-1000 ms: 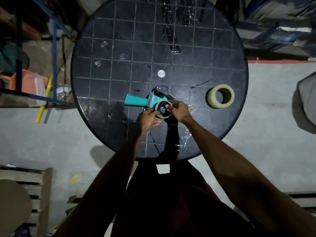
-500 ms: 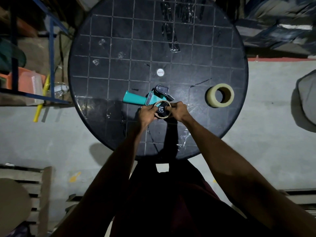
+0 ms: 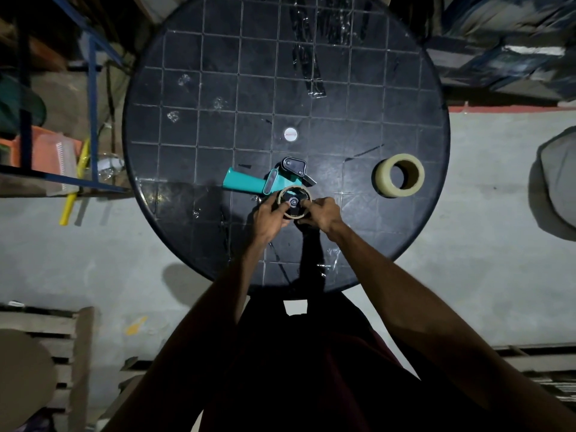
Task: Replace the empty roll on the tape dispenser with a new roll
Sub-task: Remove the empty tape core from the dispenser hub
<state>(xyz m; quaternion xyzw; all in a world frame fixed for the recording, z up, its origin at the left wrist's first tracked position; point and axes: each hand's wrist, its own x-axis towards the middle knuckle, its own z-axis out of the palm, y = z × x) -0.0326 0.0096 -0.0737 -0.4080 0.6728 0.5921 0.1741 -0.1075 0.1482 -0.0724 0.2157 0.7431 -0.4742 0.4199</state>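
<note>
A teal tape dispenser point(image 3: 249, 182) lies flat on the round black table point(image 3: 187, 120), handle pointing left. The empty cardboard roll point(image 3: 294, 192) sits on the dispenser's black hub at its near end. My left hand point(image 3: 270, 216) grips the left side of that roll, with a finger reaching toward the hub. My right hand point(image 3: 321, 213) pinches its right side. A full roll of pale tape point(image 3: 399, 175) stands on edge near the table's right rim, apart from both hands.
A small white round cap point(image 3: 290, 134) lies at the table's centre. Strips of clear tape point(image 3: 307, 54) stick to the far part of the tabletop. Blue shelving point(image 3: 90, 88) stands at the left, wooden pallets at the lower left and lower right.
Both hands have stayed on the empty roll at the dispenser's hub. Their fingers have shifted slightly around its rim. The dispenser and the new roll lie where they were.
</note>
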